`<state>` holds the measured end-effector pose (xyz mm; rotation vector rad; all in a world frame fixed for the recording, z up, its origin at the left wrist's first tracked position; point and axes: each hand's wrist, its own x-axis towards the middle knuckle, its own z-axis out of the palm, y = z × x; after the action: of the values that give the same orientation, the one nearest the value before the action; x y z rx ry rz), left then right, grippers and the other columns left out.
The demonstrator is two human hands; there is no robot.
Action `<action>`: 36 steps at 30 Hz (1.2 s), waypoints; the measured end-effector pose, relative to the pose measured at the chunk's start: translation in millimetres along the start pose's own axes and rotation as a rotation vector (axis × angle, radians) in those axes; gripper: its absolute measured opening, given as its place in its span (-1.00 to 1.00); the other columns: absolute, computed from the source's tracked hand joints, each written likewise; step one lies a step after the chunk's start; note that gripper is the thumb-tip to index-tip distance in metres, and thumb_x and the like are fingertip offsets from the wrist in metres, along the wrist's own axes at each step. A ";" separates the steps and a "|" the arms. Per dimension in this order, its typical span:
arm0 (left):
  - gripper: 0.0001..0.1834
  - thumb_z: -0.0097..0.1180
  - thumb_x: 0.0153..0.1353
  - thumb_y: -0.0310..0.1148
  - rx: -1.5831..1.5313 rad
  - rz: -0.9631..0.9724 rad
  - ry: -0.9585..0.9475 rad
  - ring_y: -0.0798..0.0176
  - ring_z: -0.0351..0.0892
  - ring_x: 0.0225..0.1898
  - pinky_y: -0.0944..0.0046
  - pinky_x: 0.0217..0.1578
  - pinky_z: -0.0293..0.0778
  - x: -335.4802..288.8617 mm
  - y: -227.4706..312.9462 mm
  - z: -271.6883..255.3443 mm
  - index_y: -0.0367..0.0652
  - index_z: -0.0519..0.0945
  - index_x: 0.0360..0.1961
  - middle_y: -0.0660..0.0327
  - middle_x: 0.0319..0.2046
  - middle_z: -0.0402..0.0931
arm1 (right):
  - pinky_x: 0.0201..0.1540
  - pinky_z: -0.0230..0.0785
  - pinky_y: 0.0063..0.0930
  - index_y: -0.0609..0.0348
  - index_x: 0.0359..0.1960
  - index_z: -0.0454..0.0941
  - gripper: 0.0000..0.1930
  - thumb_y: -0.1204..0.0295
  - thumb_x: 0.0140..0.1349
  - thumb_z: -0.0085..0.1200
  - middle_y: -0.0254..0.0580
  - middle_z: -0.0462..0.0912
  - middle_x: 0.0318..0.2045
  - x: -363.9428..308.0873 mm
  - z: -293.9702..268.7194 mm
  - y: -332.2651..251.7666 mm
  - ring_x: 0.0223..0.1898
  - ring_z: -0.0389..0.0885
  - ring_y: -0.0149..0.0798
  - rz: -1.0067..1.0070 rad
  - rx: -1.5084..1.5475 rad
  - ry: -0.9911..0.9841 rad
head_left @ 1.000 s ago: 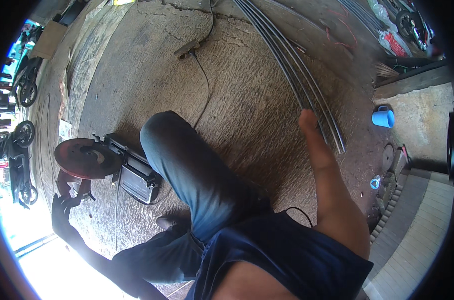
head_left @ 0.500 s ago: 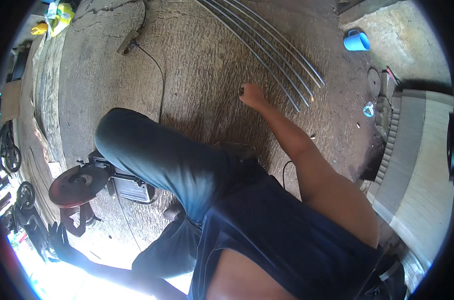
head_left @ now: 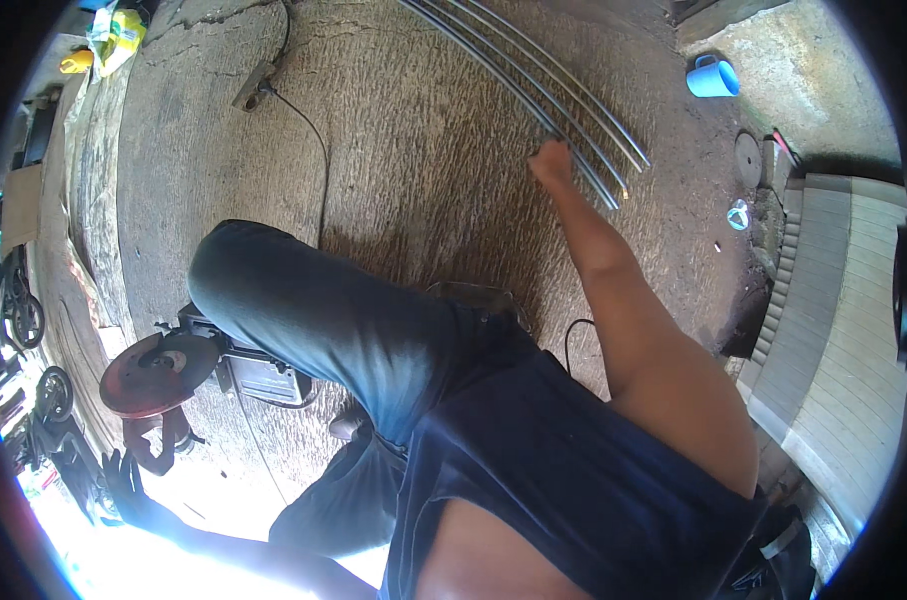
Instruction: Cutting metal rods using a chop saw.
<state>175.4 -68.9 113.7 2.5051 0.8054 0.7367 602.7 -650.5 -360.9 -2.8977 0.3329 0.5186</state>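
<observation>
At the upper right of centre, my right hand [head_left: 552, 163] is closed and lies against the left side of several thin metal rods [head_left: 574, 123] on the ground. Whatever its fingers hold is hidden. My left hand [head_left: 124, 488], dark against the glare at the lower left, has its fingers spread. It is just below the handle of a cut-off saw [head_left: 162, 375] with a round reddish guard, and no contact with the handle shows. My knee partly covers the saw's black base [head_left: 264, 378].
A blue mug [head_left: 713, 78] is at the upper right, with a grey disc [head_left: 748, 160] below it. A power socket block [head_left: 255, 87] and its cord lie at the upper left. A slatted grey panel [head_left: 824, 310] borders the right side. Wooden boards [head_left: 94, 200] line the left.
My right hand has moved right and slightly up to the rods. The leftmost rod has shifted right, close against its neighbour. My left hand stays nearly where it was.
</observation>
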 end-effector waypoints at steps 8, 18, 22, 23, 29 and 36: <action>-0.53 -0.22 0.29 -0.33 0.003 -0.032 0.054 0.08 0.53 -0.02 0.21 -0.04 0.51 -10.1 -23.9 -11.5 -0.38 0.37 0.15 -0.01 0.00 0.48 | 0.00 0.40 -0.07 0.39 -0.06 0.43 -0.57 0.39 0.06 0.17 0.25 0.41 0.02 -1.9 -51.4 -16.8 0.05 0.43 0.11 0.055 0.095 0.001; -0.48 -0.19 0.38 -0.15 -0.218 -0.243 0.092 0.09 0.56 -0.07 0.13 0.01 0.48 -20.2 -28.8 -21.2 -0.40 0.38 0.13 -0.05 -0.08 0.50 | 0.03 0.37 -0.06 0.44 0.02 0.41 -0.53 0.39 0.09 0.08 0.21 0.49 -0.04 40.7 -22.6 5.1 -0.01 0.49 0.13 0.054 0.158 -0.051; -0.48 -0.20 0.39 -0.15 -0.204 -0.210 0.086 0.08 0.56 -0.07 0.10 0.04 0.46 -25.7 -22.7 -30.0 -0.40 0.36 0.15 -0.07 -0.08 0.49 | 0.22 0.25 -0.10 0.27 0.26 0.22 -0.35 0.31 0.13 0.10 0.21 0.26 0.22 57.1 -38.9 -7.4 0.25 0.26 0.07 0.139 0.277 -0.092; -0.48 -0.22 0.39 -0.15 -0.187 -0.234 0.098 0.08 0.55 -0.06 0.10 0.04 0.46 -25.2 -19.8 -28.9 -0.40 0.36 0.16 -0.08 -0.07 0.49 | 0.22 0.25 -0.10 0.27 0.26 0.22 -0.35 0.31 0.13 0.10 0.21 0.26 0.22 55.0 -42.2 -12.5 0.25 0.26 0.07 0.134 0.278 -0.094; -0.49 -0.23 0.40 -0.15 -0.158 -0.272 0.116 0.07 0.54 -0.04 0.10 0.04 0.46 -34.4 -29.9 -42.0 -0.37 0.37 0.16 -0.09 -0.07 0.49 | 0.16 0.28 -0.12 0.23 0.15 0.37 -0.47 0.23 0.18 0.10 0.07 0.45 0.09 -4.7 -82.3 -93.0 0.14 0.41 0.02 -0.121 0.230 -0.288; -0.52 -0.29 0.38 -0.24 -0.162 -0.272 0.038 0.06 0.51 0.00 0.11 0.08 0.41 -38.3 -60.4 -46.7 -0.34 0.36 0.17 -0.06 -0.02 0.46 | 0.02 0.36 -0.17 0.29 -0.10 0.54 -0.61 0.21 0.20 0.11 0.09 0.59 -0.12 -66.2 -138.1 -215.5 -0.05 0.56 -0.01 -0.666 0.458 -0.203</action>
<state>96.4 -37.5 105.1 2.1888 1.0306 0.7241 640.1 -460.9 -180.4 -2.2876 -0.4700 0.5187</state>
